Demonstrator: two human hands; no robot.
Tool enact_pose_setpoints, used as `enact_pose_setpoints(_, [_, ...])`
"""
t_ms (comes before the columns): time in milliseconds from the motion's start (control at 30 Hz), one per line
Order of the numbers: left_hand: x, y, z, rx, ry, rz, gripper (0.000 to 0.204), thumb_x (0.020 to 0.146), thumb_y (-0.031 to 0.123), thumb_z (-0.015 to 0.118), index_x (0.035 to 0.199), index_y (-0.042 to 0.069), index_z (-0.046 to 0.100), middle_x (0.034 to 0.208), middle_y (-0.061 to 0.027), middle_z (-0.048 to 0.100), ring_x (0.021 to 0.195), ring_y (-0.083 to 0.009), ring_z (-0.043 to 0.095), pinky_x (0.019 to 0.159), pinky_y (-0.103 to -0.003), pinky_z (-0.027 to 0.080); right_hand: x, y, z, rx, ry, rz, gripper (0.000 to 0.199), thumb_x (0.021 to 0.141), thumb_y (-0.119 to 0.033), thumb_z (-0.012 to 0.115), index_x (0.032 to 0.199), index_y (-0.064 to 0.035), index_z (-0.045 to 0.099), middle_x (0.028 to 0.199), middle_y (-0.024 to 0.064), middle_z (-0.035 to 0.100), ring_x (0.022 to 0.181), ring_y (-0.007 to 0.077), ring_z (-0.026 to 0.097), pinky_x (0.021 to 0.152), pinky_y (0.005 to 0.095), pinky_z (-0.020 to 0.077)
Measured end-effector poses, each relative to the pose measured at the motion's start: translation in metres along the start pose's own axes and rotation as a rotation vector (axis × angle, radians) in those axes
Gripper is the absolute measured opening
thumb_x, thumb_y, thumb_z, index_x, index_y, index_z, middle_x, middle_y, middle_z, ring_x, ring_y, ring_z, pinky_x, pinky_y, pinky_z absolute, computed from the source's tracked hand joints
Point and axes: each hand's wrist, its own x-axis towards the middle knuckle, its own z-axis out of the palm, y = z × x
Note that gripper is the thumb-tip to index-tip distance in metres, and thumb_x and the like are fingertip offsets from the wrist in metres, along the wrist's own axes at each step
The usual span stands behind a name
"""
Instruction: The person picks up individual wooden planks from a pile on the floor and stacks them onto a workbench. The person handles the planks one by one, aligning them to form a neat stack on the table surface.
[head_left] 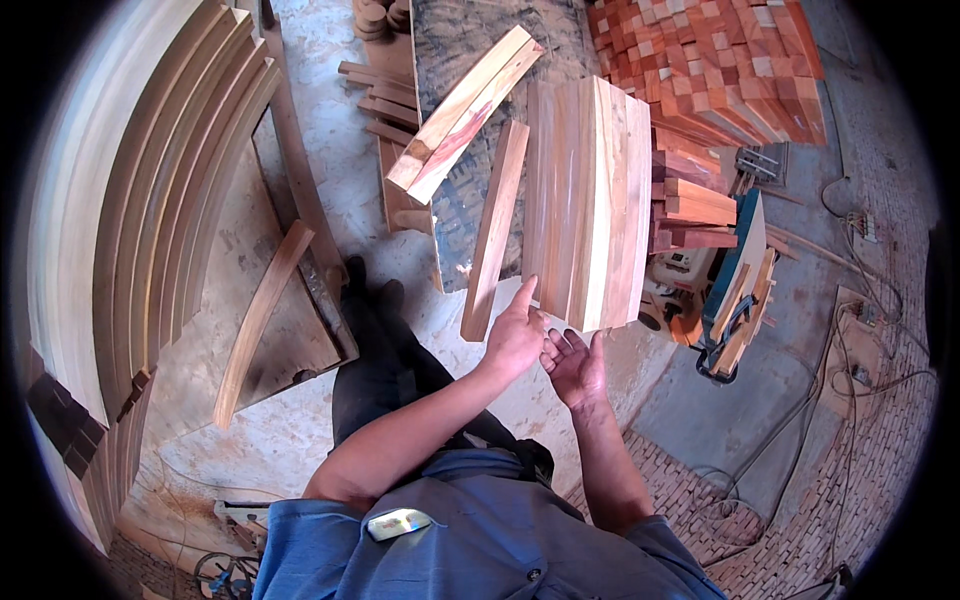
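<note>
One left hand (514,338): forefinger out at corner of boards (590,200), contact unclear, other fingers loose, no grip | right hand (577,374) beside it: palm up, fingers apart, empty | boards just ahead of both, edge to edge, probably bracing each other | stick (496,235) separate, leftward

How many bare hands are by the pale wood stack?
2. The left hand is at the lower-left corner of the pale wood stack, index finger extended; the right hand is by its near end, palm up. Neither is fully hidden.
</note>
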Motion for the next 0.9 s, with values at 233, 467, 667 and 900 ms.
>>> enact_pose_setpoints(233, [-0.024, 0.034, -0.003, 0.054, -0.083, -0.023, 0.058, 0.1, 0.006, 0.042, 0.156, 0.013, 0.03, 0.08, -0.0105, 0.066, 0.062, -0.0173, 0.066, 0.063, -0.035, 0.058, -0.003, -0.003, 0.006, 0.003, 0.019, 0.007, 0.068, 0.101, -0.065, 0.033, 0.134, -0.0052, 0.039, 0.116, 0.0134, 0.058, 0.099, 0.0284, 0.063, 0.087, 0.0444, 0.0531])
enact_pose_setpoints(467, [-0.031, 0.044, -0.001, 0.076, -0.089, 0.023, 0.053, 0.1, 0.01, 0.048, 0.153, 0.013, 0.039, 0.089, -0.0098, 0.065, 0.081, -0.0147, 0.065, 0.078, -0.032, 0.053, -0.003, -0.001, 0.004, -0.008, 0.053, 0.017, 0.068, 0.102, -0.064, 0.031, 0.135, -0.0047, 0.037, 0.117, 0.0139, 0.058, 0.099, 0.0279, 0.062, 0.088, 0.0448, 0.0524])
enact_pose_setpoints(667, [-0.023, 0.022, 0.005, 0.083, -0.049, 0.105, 0.05, 0.097, 0.011, 0.05, 0.147, 0.017, 0.046, 0.099, -0.0203, 0.07, 0.087, -0.0353, 0.071, 0.08, -0.044, 0.056, -0.003, 0.001, 0.005, -0.021, 0.032, 0.03, 0.069, 0.104, -0.062, 0.027, 0.141, -0.0039, 0.035, 0.12, 0.0142, 0.059, 0.102, 0.0273, 0.062, 0.092, 0.0444, 0.0508])
enact_pose_setpoints(900, [-0.03, 0.026, 0.013, 0.15, -0.072, 0.268, 0.047, 0.097, 0.011, 0.052, 0.143, 0.015, 0.051, 0.122, -0.0214, 0.065, 0.105, -0.0382, 0.066, 0.087, -0.043, 0.055, -0.001, 0.001, 0.001, -0.02, -0.023, 0.028, 0.071, 0.104, -0.062, 0.024, 0.142, -0.0033, 0.039, 0.125, 0.0136, 0.058, 0.112, 0.0275, 0.059, 0.101, 0.0459, 0.0459])
